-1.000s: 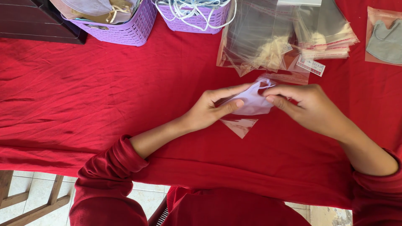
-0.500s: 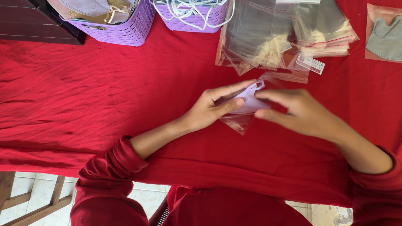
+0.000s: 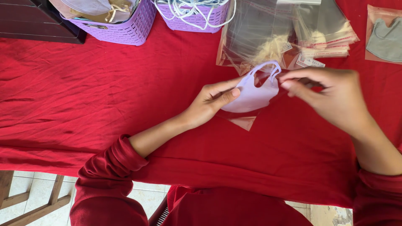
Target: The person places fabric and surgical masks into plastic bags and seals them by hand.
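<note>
My left hand (image 3: 209,102) pinches a folded pale lilac face mask (image 3: 254,93) with its ear loops pointing away from me. A clear plastic sleeve (image 3: 245,121) lies around and under the mask, its lower corner sticking out on the red tablecloth (image 3: 96,83). My right hand (image 3: 331,96) is just right of the mask, fingertips pinched together at the sleeve's open edge. Whether it grips the film is hard to tell.
A stack of clear sleeves (image 3: 268,33) lies behind the hands. One lilac basket (image 3: 125,25) holds masks, another (image 3: 188,14) holds white cords. A bagged grey mask (image 3: 385,37) sits far right. A dark box (image 3: 37,21) is far left; table edge is near me.
My right hand has drawn away to the right off the mask. The mask has turned so its ear loops now show at the far side.
</note>
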